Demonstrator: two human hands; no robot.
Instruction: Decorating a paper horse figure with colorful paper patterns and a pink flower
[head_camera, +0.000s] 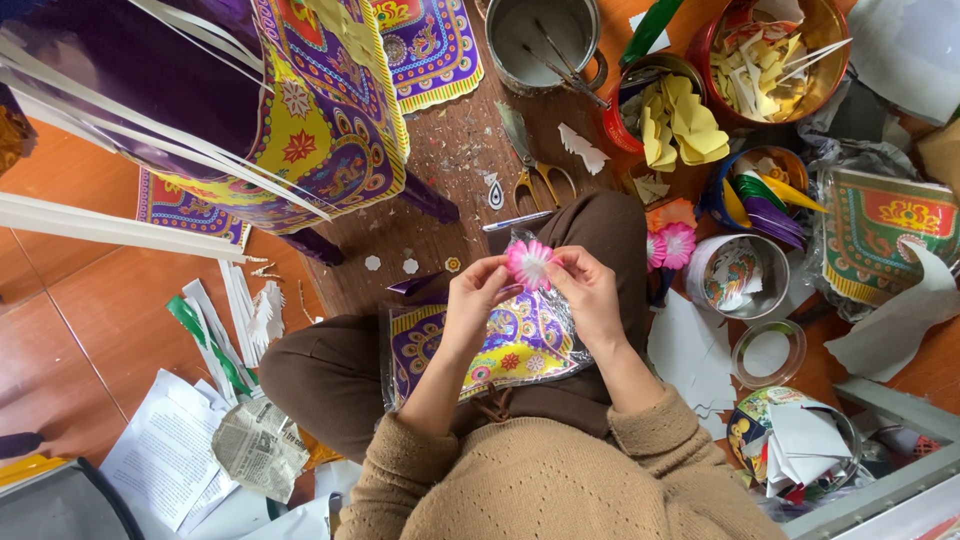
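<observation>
A small pink paper flower with a pale centre (528, 262) sits just above the middle of the frame, pinched from both sides. The left hand (477, 297) closes its fingertips on the flower's left edge, and the right hand (587, 290) grips its right edge, so the flower lies between the two hands, touching both. Directly below the hands, on the lap of a person sitting cross-legged in brown trousers and a tan knitted sweater, lies a stack of purple and yellow patterned paper sheets in clear plastic (500, 348). To the right of the right hand, two more pink paper flowers (668, 245) lie on the wooden floor (100, 300). Above the hands, yellow-handled scissors (535, 165) rest on the floor near a grey metal tin holding brushes (540, 40). In the upper left, a large purple and yellow paper-covered frame structure (300, 130) stands. Bowls of cut yellow paper shapes (680, 120) fill the upper right.
</observation>
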